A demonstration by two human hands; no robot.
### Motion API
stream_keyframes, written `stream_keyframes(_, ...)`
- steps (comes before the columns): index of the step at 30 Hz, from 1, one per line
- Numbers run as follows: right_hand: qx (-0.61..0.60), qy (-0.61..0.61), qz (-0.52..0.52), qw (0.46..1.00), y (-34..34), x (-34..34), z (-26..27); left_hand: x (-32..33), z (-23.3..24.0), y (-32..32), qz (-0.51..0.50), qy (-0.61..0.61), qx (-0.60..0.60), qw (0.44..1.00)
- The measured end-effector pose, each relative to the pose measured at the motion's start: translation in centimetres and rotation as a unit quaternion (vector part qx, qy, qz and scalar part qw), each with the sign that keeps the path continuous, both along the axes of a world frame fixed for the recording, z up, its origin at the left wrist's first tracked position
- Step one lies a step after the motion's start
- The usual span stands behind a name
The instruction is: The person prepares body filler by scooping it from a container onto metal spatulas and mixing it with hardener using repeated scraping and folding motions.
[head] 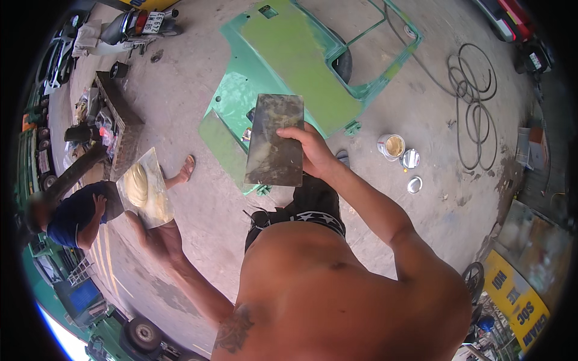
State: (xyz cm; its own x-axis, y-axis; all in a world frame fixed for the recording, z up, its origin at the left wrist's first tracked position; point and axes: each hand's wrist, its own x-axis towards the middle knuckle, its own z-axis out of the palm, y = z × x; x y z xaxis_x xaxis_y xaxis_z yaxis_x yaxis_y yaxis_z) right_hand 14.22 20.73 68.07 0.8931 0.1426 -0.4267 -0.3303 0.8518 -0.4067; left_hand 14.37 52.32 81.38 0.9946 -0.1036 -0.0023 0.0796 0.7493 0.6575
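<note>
In my left hand [165,239] I hold a flat, pale board [160,212] by its near edge. A thick mound of beige body filler [137,186] lies on it. My right hand [311,149] grips a dark, stained rectangular spreader plate [274,140] along its right side, thumb on top. Beyond the plate lies a green vehicle door panel [307,58], with duller olive-green areas on its surface and a window opening at the far right. The plate hides part of the panel's near edge.
On the floor to the right stand an open can of filler [393,146], a smaller tin [410,159] and a round lid [414,184]. A coiled hose [469,94] lies farther right. Another person [76,216] is at the left, near a brick-sided bin [115,117] with rubbish. A motorcycle [135,27] stands far left.
</note>
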Motion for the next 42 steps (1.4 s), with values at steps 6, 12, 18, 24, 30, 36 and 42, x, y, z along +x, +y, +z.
stream_keyframes(6,-0.265,-0.030,-0.179,0.947,-4.5,3.2,-2.8,6.0,-1.2,3.1,-0.067,0.039,-0.049,0.996)
stream_keyframes(12,-0.506,0.052,-0.314,0.802,-1.3,4.8,-3.5,12.6,-4.8,11.8,-0.027,0.094,0.033,0.995)
stream_keyframes(18,-0.501,0.116,-0.286,0.808,15.8,8.8,-3.3,22.1,-12.4,24.7,-0.081,0.127,-0.090,0.985)
stream_keyframes(24,-0.295,0.101,-0.092,0.946,41.4,16.7,-4.2,31.2,-11.8,38.3,-0.143,0.108,-0.032,0.983)
stream_keyframes(30,-0.207,0.105,-0.047,0.972,49.0,21.5,-5.8,40.6,-10.5,42.4,-0.167,0.028,0.003,0.986)
stream_keyframes(36,-0.175,0.135,-0.160,0.962,47.0,24.0,-2.1,48.5,-12.1,38.1,-0.243,0.088,0.079,0.963)
stream_keyframes(42,-0.073,0.084,-0.275,0.955,47.7,36.4,3.6,56.6,-10.4,31.2,-0.288,-0.060,0.284,0.912)
